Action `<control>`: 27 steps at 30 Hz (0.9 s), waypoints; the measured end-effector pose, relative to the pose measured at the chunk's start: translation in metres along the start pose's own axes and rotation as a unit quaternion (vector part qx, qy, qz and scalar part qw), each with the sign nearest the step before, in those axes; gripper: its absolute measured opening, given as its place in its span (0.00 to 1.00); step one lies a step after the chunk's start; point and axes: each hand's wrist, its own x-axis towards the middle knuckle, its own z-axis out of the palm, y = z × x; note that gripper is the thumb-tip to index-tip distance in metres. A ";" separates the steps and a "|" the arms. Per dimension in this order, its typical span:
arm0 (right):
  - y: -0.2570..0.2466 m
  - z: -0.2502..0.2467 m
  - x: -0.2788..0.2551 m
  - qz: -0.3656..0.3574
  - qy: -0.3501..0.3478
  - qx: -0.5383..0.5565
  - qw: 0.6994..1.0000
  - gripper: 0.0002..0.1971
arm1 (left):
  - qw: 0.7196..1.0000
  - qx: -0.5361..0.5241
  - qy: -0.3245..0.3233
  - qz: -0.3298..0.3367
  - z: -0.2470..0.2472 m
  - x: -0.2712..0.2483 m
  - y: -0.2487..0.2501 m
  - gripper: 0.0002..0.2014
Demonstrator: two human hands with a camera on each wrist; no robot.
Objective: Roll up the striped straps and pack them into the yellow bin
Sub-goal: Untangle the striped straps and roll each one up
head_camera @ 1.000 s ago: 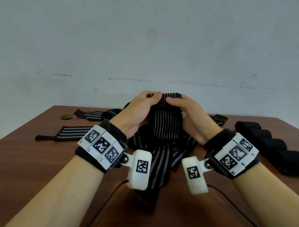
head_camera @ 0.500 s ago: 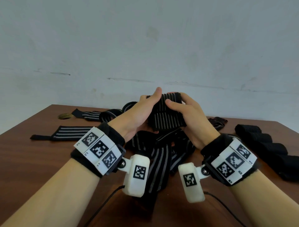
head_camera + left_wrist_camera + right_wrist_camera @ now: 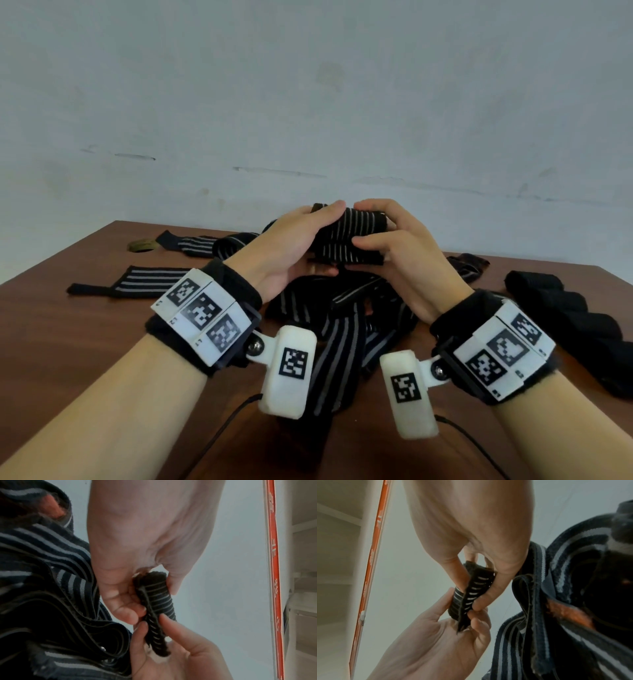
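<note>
While both my hands are raised above the wooden table [image 3: 51, 329], I log the contents as follows.

Item one: a rolled striped strap [image 3: 349, 238], black with pale lines, held in the air between my hands, over the heap and clear of the tabletop. My left hand [image 3: 291, 243] has its fingers curled round the roll's left end, thumb lying along the top; in the left wrist view the same hand [image 3: 137, 550] pinches the roll [image 3: 157, 601] between thumb and fingers. My right hand [image 3: 404, 253] grips the right end, thumb on top and forefinger across the front; the right wrist view shows it [image 3: 467, 524] clamped on the roll [image 3: 471, 595] edge-on.

Item two: a loose heap of striped straps [image 3: 339, 329], tangled, lying on the table directly under my hands, one length trailing toward me.

Item three: a flat strap [image 3: 137, 282], laid out straight on the left of the table.

Item four: another strap [image 3: 195, 243], partly unrolled, farther back on the left, beside a small olive-coloured object [image 3: 141, 245] I cannot identify.

Item five: a row of dark rolled bundles [image 3: 565, 318], side by side at the right edge.

Yellow bin: I see it in none of the views.
</note>
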 end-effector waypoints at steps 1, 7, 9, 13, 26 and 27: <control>0.001 0.000 0.001 0.008 0.004 0.014 1.000 0.19 | 1.000 -0.010 0.004 0.005 0.000 0.001 0.000 0.21; 0.003 -0.003 0.003 0.059 0.003 -0.007 0.998 0.18 | 0.999 -0.036 0.002 0.026 -0.001 0.003 -0.002 0.13; 0.004 -0.005 0.005 0.046 0.013 -0.010 0.999 0.16 | 0.999 -0.032 0.007 0.027 -0.003 0.004 -0.003 0.16; 0.004 -0.007 0.007 0.023 0.024 0.012 0.999 0.15 | 0.999 -0.049 0.000 0.005 -0.005 0.002 0.002 0.16; 0.008 -0.009 0.008 0.002 0.040 0.011 0.999 0.17 | 0.998 -0.019 0.047 0.028 -0.006 0.003 0.000 0.11; 0.008 -0.009 0.008 0.005 0.038 0.011 0.999 0.17 | 0.998 -0.020 0.049 0.032 -0.006 0.003 -0.001 0.12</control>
